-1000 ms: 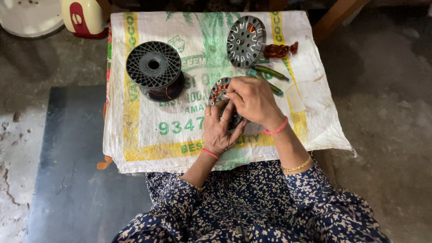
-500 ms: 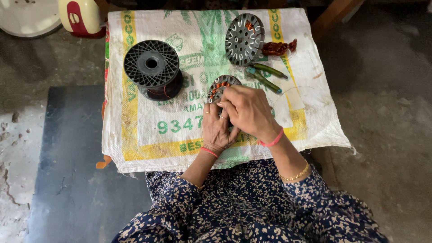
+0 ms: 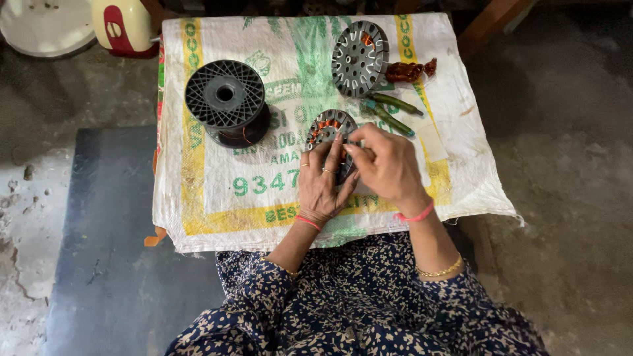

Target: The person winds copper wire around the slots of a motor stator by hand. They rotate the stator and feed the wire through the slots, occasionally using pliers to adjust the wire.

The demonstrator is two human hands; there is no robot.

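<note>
Head view: black spool (image 3: 225,99) beside stator (image 3: 326,128).

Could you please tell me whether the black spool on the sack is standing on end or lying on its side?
On end. The spool shows its round spoked flange and centre hole facing up, resting on the sack.

Navy floral sleeves — pink wristbands, rings

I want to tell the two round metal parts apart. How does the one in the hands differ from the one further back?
The near stator is held by both hands, left hand and right hand; the far stator lies untouched on the sack. The near one shows many copper coils, the far one few. Both are round, grey and slotted.
</note>
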